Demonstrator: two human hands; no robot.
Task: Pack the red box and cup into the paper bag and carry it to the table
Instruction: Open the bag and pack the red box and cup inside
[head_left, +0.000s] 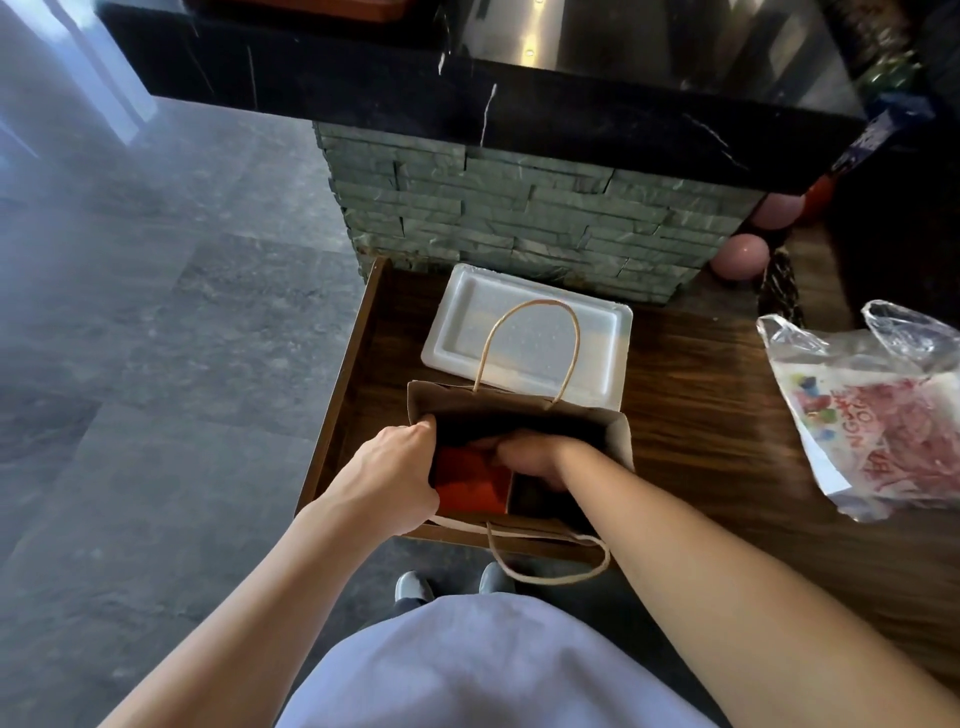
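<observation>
A brown paper bag (618, 434) with twine handles stands open on the wooden counter (701, 395), near its front left corner. The red box (470, 486) lies inside the bag, on its left side. My left hand (397, 467) grips the bag's left rim and holds the mouth apart. My right hand (524, 460) reaches down inside the bag beside the red box, fingers curled; what it holds is hidden. No cup is visible.
A white foam tray (452, 332) lies just behind the bag against a stone-clad pillar (519, 218). A crumpled plastic bag (883, 410) with red print sits at the right. Pink balloons (740, 257) hang at the back right. Grey floor lies to the left.
</observation>
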